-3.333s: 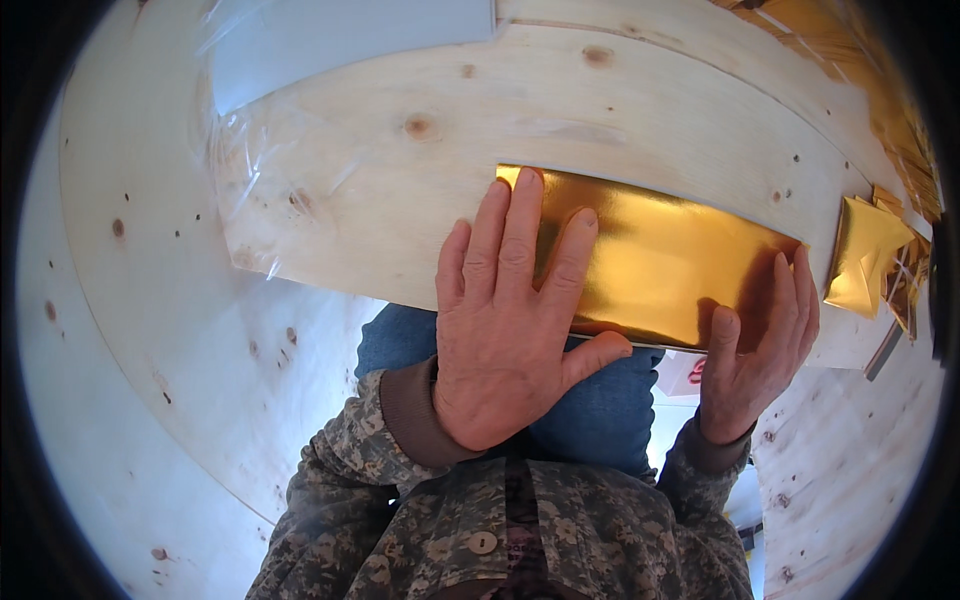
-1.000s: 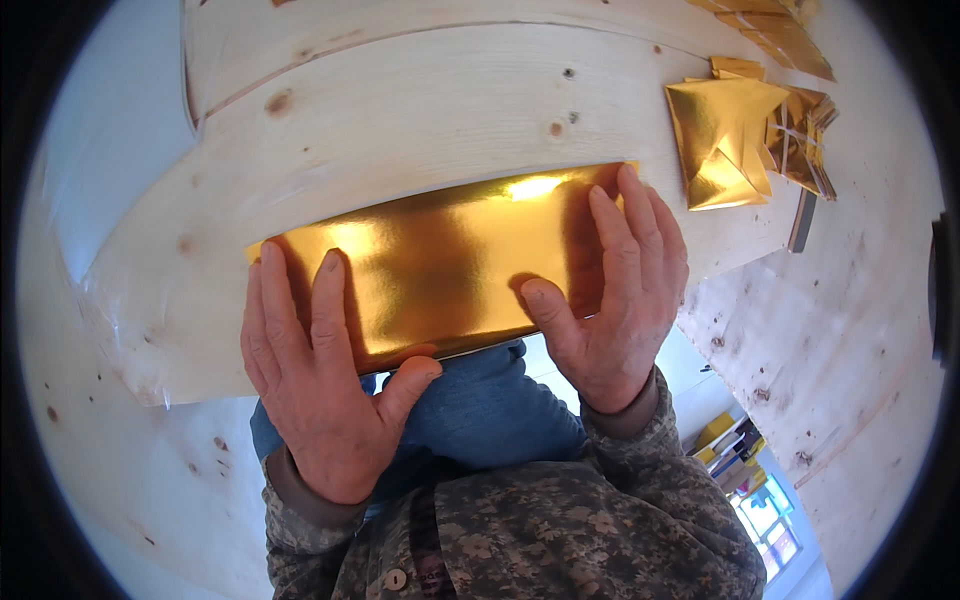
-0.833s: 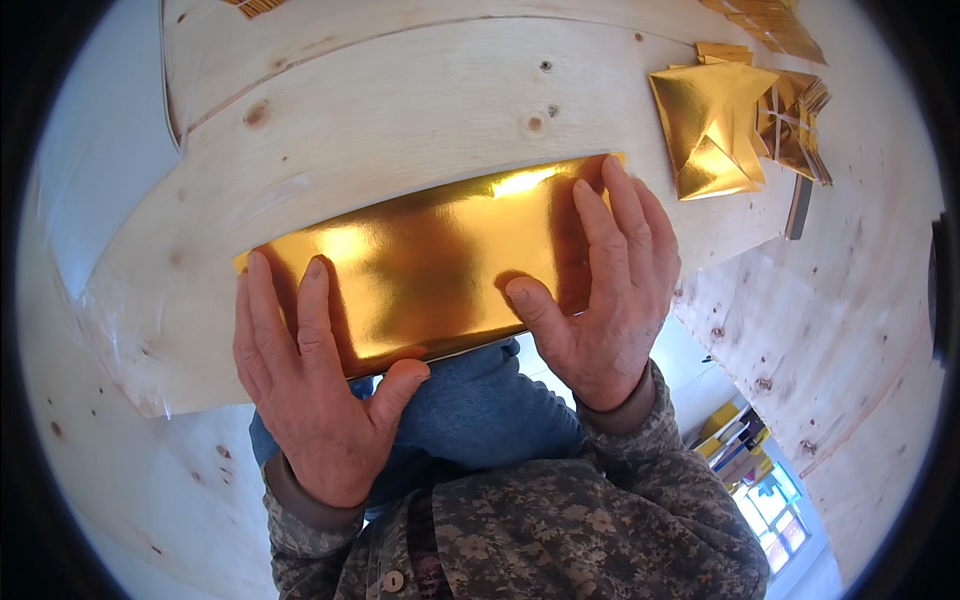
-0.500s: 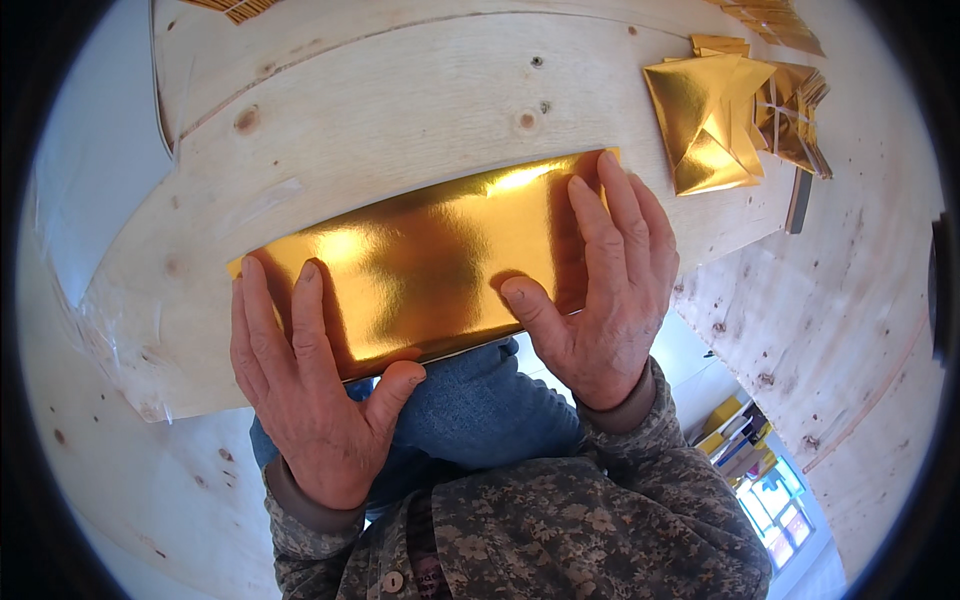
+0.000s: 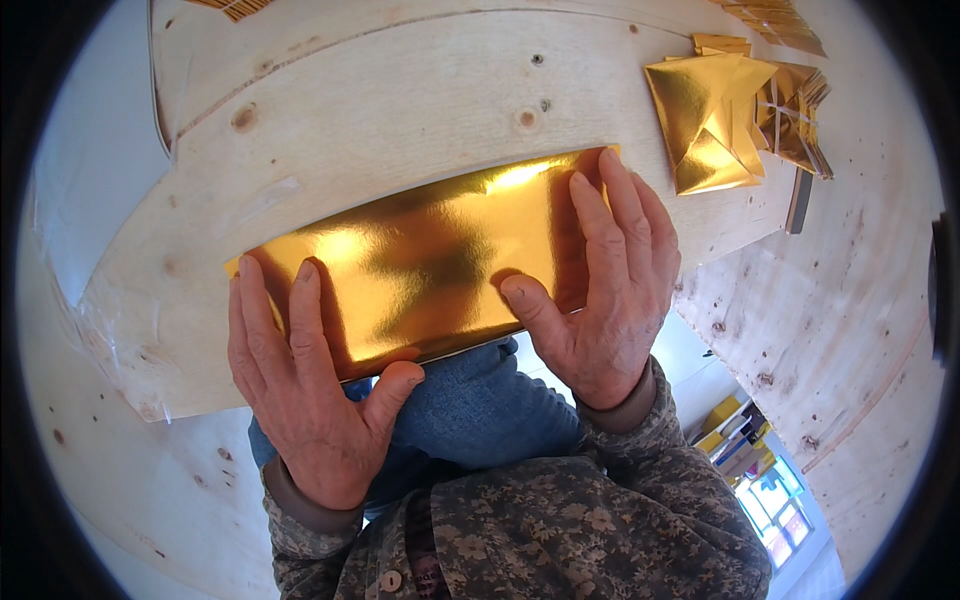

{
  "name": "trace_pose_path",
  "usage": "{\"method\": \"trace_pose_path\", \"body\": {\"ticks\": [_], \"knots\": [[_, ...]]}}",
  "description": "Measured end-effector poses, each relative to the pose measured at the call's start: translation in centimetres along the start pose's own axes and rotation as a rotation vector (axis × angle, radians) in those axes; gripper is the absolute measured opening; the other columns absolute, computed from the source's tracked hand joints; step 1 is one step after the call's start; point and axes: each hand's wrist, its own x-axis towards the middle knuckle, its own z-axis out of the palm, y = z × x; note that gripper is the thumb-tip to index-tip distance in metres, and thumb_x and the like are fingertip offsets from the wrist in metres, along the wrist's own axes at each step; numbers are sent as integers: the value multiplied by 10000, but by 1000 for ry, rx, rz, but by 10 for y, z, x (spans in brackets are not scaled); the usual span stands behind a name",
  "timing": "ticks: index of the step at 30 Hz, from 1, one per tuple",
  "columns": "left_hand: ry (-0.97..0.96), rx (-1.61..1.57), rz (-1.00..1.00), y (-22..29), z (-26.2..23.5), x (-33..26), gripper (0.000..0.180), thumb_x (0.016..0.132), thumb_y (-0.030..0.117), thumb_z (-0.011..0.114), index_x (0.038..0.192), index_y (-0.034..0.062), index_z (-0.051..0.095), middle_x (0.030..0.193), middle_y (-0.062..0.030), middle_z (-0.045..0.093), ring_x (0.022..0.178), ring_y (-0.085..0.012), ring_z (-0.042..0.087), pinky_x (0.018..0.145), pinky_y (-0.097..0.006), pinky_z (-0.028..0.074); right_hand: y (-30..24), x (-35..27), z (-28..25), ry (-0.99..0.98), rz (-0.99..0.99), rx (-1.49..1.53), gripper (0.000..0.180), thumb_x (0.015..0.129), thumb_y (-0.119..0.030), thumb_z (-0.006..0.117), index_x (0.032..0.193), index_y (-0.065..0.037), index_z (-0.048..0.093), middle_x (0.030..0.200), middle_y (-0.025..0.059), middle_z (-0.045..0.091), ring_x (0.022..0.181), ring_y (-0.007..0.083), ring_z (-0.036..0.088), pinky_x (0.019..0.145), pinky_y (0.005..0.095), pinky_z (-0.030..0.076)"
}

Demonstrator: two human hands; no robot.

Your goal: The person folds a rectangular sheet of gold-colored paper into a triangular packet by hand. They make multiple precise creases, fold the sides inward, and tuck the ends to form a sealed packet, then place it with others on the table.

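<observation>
A long rectangle of shiny gold foil paper (image 5: 430, 260) lies slantwise at the front edge of the pale wooden table (image 5: 400, 120), its right end farther from me. My left hand (image 5: 315, 390) rests on its left end, fingers stretched out and thumb at the near edge. My right hand (image 5: 615, 270) lies on the right end with fingers spread and the thumb on the gold surface. Neither hand grips the paper. Whether it is one sheet or a stack, I cannot tell.
Folded gold foil pieces (image 5: 705, 120) lie in a pile at the far right. Beside them is a tied bundle of gold pieces (image 5: 790, 115), near a dark narrow bar (image 5: 798, 200). More gold bundles (image 5: 775, 22) show at the far edge. My knees in jeans (image 5: 480, 400) are below the table edge.
Almost nothing differs. Both hands stay flat on the gold paper, with only a very slight shift of the fingers.
</observation>
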Motion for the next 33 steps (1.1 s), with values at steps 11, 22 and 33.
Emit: {"method": "trace_pose_path", "body": {"ticks": [11,22,33], "knots": [[0,-45,-2,0,-3,3,883,911,729,509,1453,33,487,1557,-277,344,1396,-466,381,1105,-534,350,-3,2,-5,-21,11,3,725,872,-537,702,1306,36,597,1413,236,557,1275,416,527,1064,489,405],[-6,-99,-5,-2,-4,2,890,886,707,570,1444,18,495,1548,-308,341,1381,-476,398,1105,-537,338,-5,3,-1,4,-44,-29,720,928,-580,637,1346,3,581,1428,209,554,1303,404,507,1082,495,402],[-1,-196,-91,0,-2,0,848,839,679,582,1433,77,520,1562,-280,345,1430,-428,357,1124,-554,293,5,-2,9,44,-79,-83,682,973,-614,500,1380,-72,577,1457,169,543,1320,365,510,1074,489,454]]}}
